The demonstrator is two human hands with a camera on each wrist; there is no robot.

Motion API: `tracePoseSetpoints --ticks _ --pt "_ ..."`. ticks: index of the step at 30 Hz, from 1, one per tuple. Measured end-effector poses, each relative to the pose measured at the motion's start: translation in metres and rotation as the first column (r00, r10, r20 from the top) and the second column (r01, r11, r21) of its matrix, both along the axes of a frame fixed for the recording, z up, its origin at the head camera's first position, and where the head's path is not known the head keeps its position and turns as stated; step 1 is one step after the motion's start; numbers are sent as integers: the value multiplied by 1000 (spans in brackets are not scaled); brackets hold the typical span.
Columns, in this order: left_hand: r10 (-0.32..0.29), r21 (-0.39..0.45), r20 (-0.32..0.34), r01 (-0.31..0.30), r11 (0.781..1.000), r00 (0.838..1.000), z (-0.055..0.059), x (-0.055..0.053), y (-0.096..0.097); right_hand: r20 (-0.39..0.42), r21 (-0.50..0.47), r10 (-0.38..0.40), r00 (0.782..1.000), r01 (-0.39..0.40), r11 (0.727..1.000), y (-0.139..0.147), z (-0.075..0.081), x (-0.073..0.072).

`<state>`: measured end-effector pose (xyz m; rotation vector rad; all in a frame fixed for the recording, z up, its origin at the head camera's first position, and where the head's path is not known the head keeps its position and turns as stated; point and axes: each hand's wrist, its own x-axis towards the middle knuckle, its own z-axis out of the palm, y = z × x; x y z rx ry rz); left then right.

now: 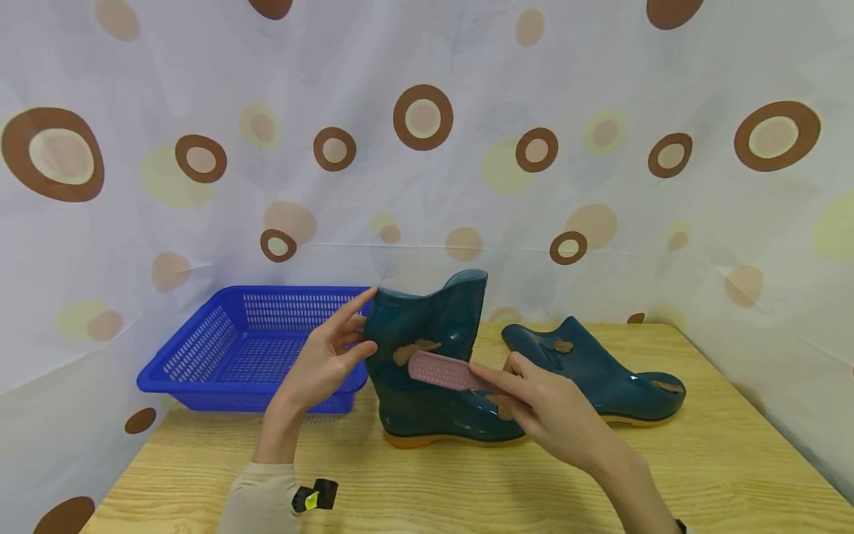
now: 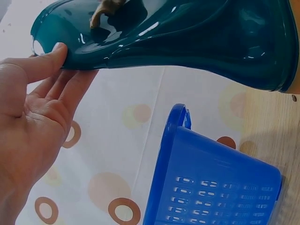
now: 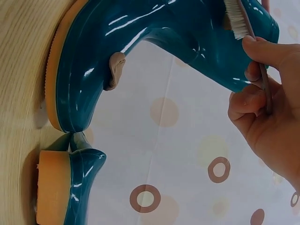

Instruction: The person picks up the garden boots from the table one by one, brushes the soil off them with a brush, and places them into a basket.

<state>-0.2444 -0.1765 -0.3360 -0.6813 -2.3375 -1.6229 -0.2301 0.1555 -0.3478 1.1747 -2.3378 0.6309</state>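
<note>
A dark green rain boot (image 1: 427,408) with an orange sole stands upright on the table, toe to the right. Brown mud-like patches (image 1: 405,354) stick to its shaft and instep. My left hand (image 1: 320,367) holds the back of the shaft near the top, thumb (image 2: 57,52) on the near side and fingers behind. In my right hand (image 1: 560,419) is a pink-backed brush (image 1: 440,371), gripped by its handle. The brush's white bristles (image 3: 237,21) face the shaft, right beside a brown patch.
A second green boot (image 1: 600,378) with brown patches lies on its side at the right, behind the right hand. The blue plastic basket (image 1: 233,400) stands on the left. Behind the wooden table (image 1: 373,489) hangs a patterned white curtain (image 1: 373,200).
</note>
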Motion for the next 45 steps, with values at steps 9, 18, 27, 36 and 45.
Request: tracePoseSetpoints --ticks 9,18,27,36,45 --pt "13 -7 1 -13 1000 1000 0 0 0 -23 -57 29 999 -30 998 6 5 0" --pt "29 -24 5 -29 999 1000 -1 -1 -1 -83 -118 16 996 -26 993 1 4 -2" --pt "23 -30 -4 -23 999 1000 -1 0 -1 -121 -172 -28 992 6 985 -4 -2 -3" --pt "24 -33 5 -24 999 1000 -1 0 0 -15 -66 -46 999 45 997 -5 -8 -4" --pt "20 -23 1 -20 1000 1000 -1 -1 -1 101 37 -35 994 32 999 -2 -10 -5"
